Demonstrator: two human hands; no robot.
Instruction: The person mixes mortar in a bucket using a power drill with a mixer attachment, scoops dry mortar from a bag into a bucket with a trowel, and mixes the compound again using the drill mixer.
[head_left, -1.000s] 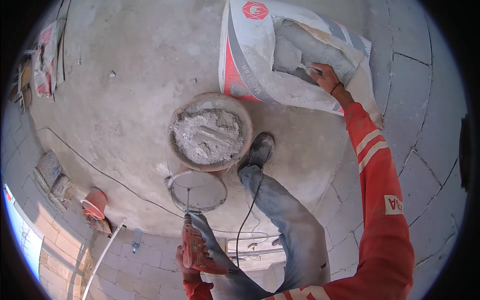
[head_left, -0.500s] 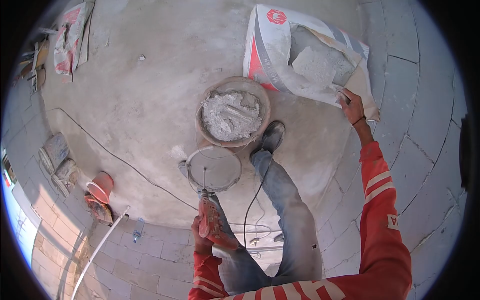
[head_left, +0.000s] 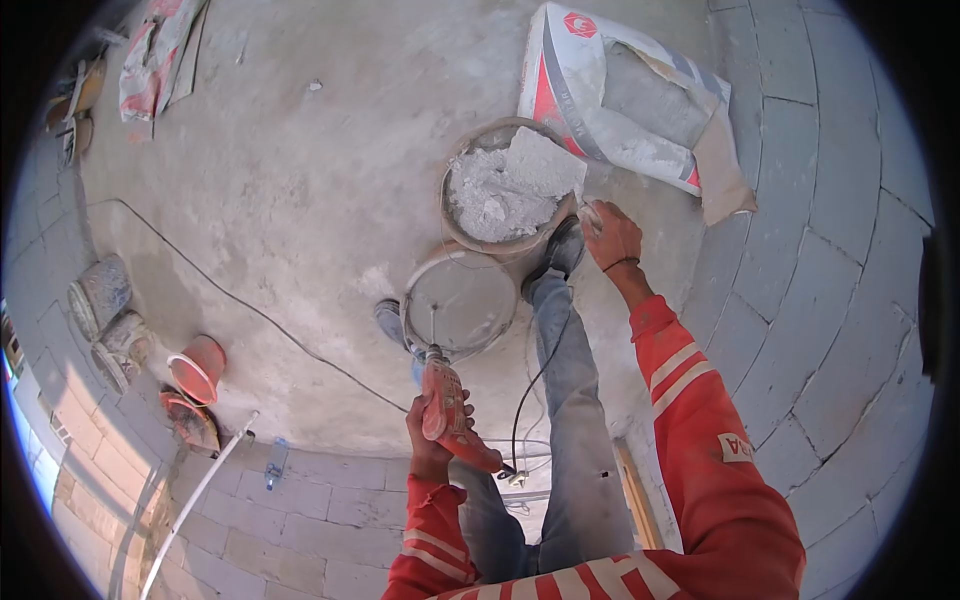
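Note:
My left hand is wrapped round a red electric drill. Its mixing rod stands in smooth grey wet mortar inside a round bucket. My right hand grips a trowel whose blade, heaped with pale mortar powder, hangs over the right part of a second tub. That tub holds lumpy dry grey powder. Beyond it lies a torn-open mortar bag, grey powder showing through the hole. My fingers hide most of the trowel's handle.
A black power cord runs beside my leg, and a thin cable crosses the floor at left. An orange bucket, stained containers and a white pipe are at left. A block wall borders the right side.
My right hand has moved left and nearer from the mortar bag, bringing the powder-laden trowel over the tub. My left hand still holds the drill in the wet mortar. The view has shifted somewhat.

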